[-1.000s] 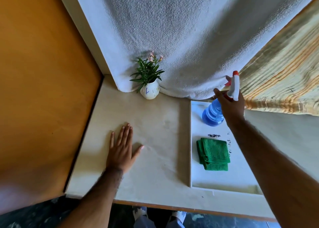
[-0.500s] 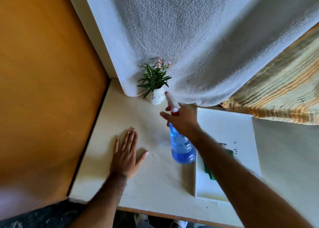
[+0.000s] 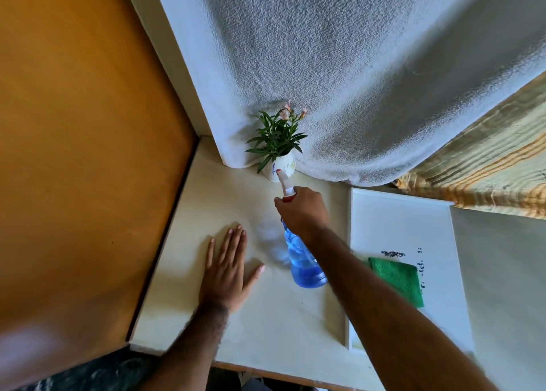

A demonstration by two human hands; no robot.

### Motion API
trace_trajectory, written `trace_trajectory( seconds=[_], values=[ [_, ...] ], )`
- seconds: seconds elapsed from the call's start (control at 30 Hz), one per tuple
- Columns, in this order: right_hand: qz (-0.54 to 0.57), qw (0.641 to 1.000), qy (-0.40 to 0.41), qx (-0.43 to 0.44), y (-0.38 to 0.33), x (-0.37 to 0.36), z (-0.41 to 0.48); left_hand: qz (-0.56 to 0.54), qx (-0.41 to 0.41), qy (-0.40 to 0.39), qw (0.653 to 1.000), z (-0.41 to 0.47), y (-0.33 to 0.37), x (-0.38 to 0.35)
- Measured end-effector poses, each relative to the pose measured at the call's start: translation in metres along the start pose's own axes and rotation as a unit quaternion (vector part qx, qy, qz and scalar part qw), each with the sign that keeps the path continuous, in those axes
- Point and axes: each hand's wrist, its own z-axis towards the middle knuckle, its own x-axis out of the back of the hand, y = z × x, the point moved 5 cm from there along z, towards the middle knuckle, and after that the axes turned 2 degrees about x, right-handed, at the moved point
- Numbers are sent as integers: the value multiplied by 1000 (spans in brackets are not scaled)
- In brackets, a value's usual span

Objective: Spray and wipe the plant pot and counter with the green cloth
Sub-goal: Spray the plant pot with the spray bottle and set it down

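Spray bottle (image 3: 304,260) is gripped in the right hand (image 3: 302,211), fingers wrapped round the neck, nozzle nearly touching the white plant pot (image 3: 280,170) at the back corner of the counter (image 3: 266,316). Left hand (image 3: 226,269) lies flat, fingers spread, empty. Biggest risk imo: nozzle that close could nudge the small pot over, or mist could soak the white towel (image 3: 339,80) hanging right behind it. Green cloth (image 3: 397,278) sits folded on the white tray (image 3: 437,237), partly hidden under the right forearm, so grabbing it means crossing over.
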Motion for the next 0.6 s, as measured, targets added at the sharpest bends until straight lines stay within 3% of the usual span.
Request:
trace_trajectory(
  seconds=[0.6],
  values=[
    [19, 1000, -12, -9, -2, 6, -12, 11, 7, -14, 1000, 2, 1, 7]
  ],
)
